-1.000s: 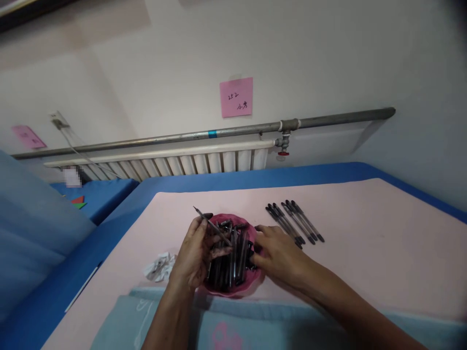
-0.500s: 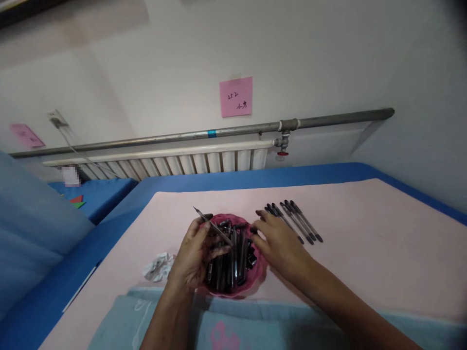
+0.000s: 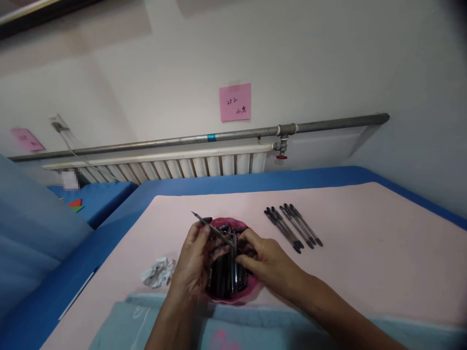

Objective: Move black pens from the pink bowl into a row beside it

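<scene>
My left hand [image 3: 195, 257] is closed around a thin uncapped pen [image 3: 213, 229], its pointed tip slanting up to the left. Beneath it sits a pink scalloped bowl [image 3: 251, 294] full of dark pen parts [image 3: 221, 277], clear barrels and black pieces among them. Over the bowl's right side, my right hand [image 3: 262, 255] has thumb and fingers drawn together close to the pen's lower end. What lies between those fingertips is hidden. Dark stains mark the fingers. To the right, several capped pens [image 3: 292, 226] lie side by side in two groups.
A crumpled white tissue [image 3: 158, 272] lies left of the bowl on the pink table sheet [image 3: 365, 253]. Light-blue cloth [image 3: 248, 323] covers the near edge. Behind the table, a white radiator [image 3: 197, 165] and a metal pipe [image 3: 164, 143] run along the wall.
My right hand has moved left and slightly down, from beside the capped pens to over the bowl, and its fingers have closed. The left hand keeps the pen nearly still.
</scene>
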`<state>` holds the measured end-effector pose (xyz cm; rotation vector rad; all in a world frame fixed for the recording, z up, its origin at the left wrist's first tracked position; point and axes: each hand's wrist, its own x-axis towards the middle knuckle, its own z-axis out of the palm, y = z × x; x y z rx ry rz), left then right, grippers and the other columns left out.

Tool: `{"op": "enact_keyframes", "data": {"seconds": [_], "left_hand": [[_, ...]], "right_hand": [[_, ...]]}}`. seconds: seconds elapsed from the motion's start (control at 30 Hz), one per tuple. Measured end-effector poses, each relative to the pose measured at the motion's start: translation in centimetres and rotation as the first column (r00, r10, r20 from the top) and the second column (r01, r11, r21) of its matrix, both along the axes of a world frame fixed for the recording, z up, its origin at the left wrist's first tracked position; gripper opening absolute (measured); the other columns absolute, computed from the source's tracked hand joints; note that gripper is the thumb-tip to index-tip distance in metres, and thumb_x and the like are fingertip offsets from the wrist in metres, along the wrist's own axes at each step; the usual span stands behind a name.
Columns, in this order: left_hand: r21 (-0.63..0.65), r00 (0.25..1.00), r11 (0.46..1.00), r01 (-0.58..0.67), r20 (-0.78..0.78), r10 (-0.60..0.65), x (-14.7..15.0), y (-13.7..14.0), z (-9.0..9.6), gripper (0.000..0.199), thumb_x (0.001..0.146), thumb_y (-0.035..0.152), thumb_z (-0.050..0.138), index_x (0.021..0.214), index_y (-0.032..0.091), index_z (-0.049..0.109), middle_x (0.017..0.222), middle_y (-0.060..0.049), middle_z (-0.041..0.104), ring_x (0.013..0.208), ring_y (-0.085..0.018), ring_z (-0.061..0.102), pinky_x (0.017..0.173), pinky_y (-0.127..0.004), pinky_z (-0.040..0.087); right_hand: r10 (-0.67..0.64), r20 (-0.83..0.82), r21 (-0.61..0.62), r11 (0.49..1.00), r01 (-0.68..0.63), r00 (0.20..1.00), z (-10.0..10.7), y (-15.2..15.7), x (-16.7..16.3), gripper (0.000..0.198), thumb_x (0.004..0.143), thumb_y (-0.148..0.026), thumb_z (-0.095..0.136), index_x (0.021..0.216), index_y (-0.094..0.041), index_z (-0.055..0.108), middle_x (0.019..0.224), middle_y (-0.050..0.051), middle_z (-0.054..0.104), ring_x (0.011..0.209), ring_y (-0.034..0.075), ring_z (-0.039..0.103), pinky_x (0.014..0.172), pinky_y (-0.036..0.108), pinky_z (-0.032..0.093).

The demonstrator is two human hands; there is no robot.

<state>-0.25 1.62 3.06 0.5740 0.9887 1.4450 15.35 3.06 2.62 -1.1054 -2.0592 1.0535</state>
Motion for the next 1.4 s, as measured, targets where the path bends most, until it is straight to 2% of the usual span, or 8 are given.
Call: {"op": "enact_keyframes", "data": {"seconds": [0.13,0.5,0.77,0.9,1.0,1.17,1.3,1.4], "left_hand": [[-0.001,0.999,0.999,0.048,-0.011,-0.048,0.28,0.02,-0.24,0.022,0.073,0.026,0.059,0.092,0.021,0.048,0.082,-0.002,0.062,0.069,-0.016,0.065,0.062,-0.029,0.052],[0.005,0.994,0.999,0.048,-0.096,-0.047,0.50,-0.10,-0.38,0.020,0.074,0.027,0.057,0.091,0.021,0.050,0.075,0.001,0.063,0.063,-0.012,0.063,0.059,-0.023,0.051],[-0.006,0.993,0.998,0.069,-0.098,-0.069,0.35,-0.20,-0.05,0.019,0.073,0.026,0.058,0.091,0.021,0.051,0.074,0.001,0.064,0.063,-0.011,0.064,0.059,-0.022,0.051],[-0.010,0.997,1.000,0.024,-0.075,-0.025,0.29,-0.09,-0.09,0.020,0.072,0.027,0.060,0.089,0.021,0.050,0.072,0.001,0.064,0.065,-0.013,0.064,0.059,-0.023,0.051],[0.001,0.997,1.000,0.026,-0.072,-0.026,0.24,-0.08,-0.13,0.023,0.071,0.028,0.061,0.090,0.021,0.049,0.074,-0.001,0.064,0.065,-0.014,0.064,0.058,-0.024,0.051],[-0.028,0.996,1.000,-0.003,-0.090,0.000,0.18,-0.07,-0.23,0.019,0.072,0.024,0.059,0.088,0.020,0.050,0.072,-0.001,0.064,0.064,-0.014,0.064,0.057,-0.023,0.051],[-0.021,0.995,1.000,-0.006,-0.098,0.004,0.21,-0.03,-0.17,0.019,0.072,0.024,0.059,0.089,0.021,0.050,0.074,-0.001,0.064,0.065,-0.014,0.064,0.057,-0.023,0.051],[-0.008,0.996,1.000,0.006,-0.089,-0.007,0.26,-0.05,-0.12,0.021,0.072,0.027,0.060,0.089,0.021,0.049,0.073,-0.001,0.064,0.063,-0.014,0.064,0.056,-0.023,0.051]], "right_hand": [[-0.021,-0.003,-0.009,1.000,0.021,1.000,0.14,-0.14,-0.04,0.013,0.073,-0.012,0.050,0.084,-0.020,0.049,0.073,-0.001,0.060,0.067,0.013,0.056,0.059,0.024,0.041],[0.013,0.128,0.127,0.991,-0.030,0.992,-0.01,-0.43,0.08,0.005,0.079,-0.017,0.046,0.083,-0.020,0.046,0.072,-0.001,0.057,0.065,0.013,0.054,0.057,0.024,0.038],[0.047,-0.168,-0.101,0.993,-0.065,0.985,-0.24,-0.41,-0.19,0.006,0.080,-0.019,0.045,0.086,-0.021,0.044,0.074,-0.002,0.059,0.068,0.012,0.057,0.060,0.023,0.042],[-0.036,-0.044,0.014,0.999,0.036,0.998,-0.08,-0.42,-0.09,0.018,0.072,-0.018,0.056,0.088,-0.020,0.048,0.080,0.000,0.060,0.074,0.015,0.056,0.064,0.026,0.042],[-0.042,0.034,0.112,0.993,0.038,0.999,-0.07,-0.53,0.03,0.012,0.075,-0.016,0.051,0.086,-0.020,0.051,0.079,0.001,0.060,0.073,0.015,0.056,0.064,0.027,0.041],[-0.003,0.034,0.164,0.986,-0.002,0.999,-0.22,-0.65,-0.03,0.017,0.082,-0.018,0.043,0.097,-0.020,0.050,0.084,0.003,0.061,0.076,0.016,0.057,0.067,0.028,0.042],[-0.066,0.048,0.237,0.970,0.053,0.997,-0.43,-0.69,-0.08,0.018,0.074,-0.017,0.053,0.093,-0.019,0.052,0.092,0.005,0.060,0.086,0.019,0.055,0.072,0.030,0.041],[-0.038,0.037,0.222,0.975,0.029,0.999,-0.65,-0.85,-0.09,0.015,0.079,-0.015,0.046,0.093,-0.019,0.051,0.086,0.003,0.061,0.081,0.016,0.056,0.071,0.028,0.041]]}}
